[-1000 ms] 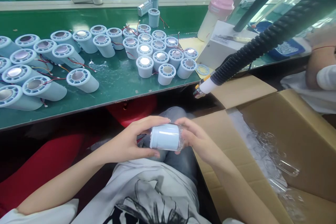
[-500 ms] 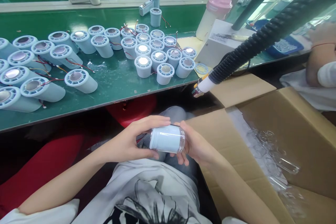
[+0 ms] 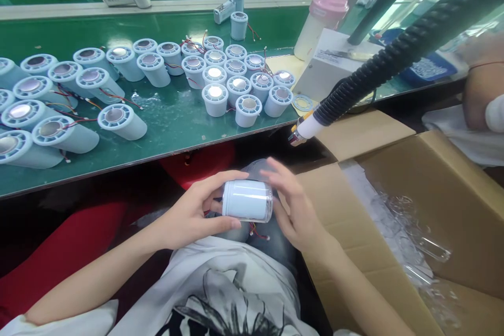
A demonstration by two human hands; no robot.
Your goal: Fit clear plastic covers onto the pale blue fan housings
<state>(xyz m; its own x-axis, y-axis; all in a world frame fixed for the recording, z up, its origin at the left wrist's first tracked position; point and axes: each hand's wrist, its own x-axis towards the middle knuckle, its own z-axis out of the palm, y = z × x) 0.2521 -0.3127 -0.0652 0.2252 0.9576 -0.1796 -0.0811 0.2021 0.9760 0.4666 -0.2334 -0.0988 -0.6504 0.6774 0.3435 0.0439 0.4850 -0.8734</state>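
A light-blue cylindrical motor housing point(image 3: 246, 200) lies sideways above my lap, with a clear plastic cover point(image 3: 269, 203) around it. My left hand point(image 3: 192, 213) grips its left end, thumb below and fingers above. Thin red wires point(image 3: 258, 232) with a small connector hang beneath the housing. Close to the cover's right end is my right hand point(image 3: 297, 207), its fingers spread and slightly blurred. Whether a fingertip touches the cover I cannot tell.
Many similar blue housings point(image 3: 248, 110) stand or lean on the green bench point(image 3: 173, 131). A black corrugated hose point(image 3: 354, 84) ends above an open carton point(image 3: 397, 184) holding clear plastic covers point(image 3: 433, 249). A pink-lidded bottle point(image 3: 321, 26) stands behind; a co-worker's arm point(image 3: 482, 84) shows at right.
My right hand has loosened from the cover's right end, its fingers now raised and spread. The housing has shifted slightly left in my left hand, and wires now show beneath it.
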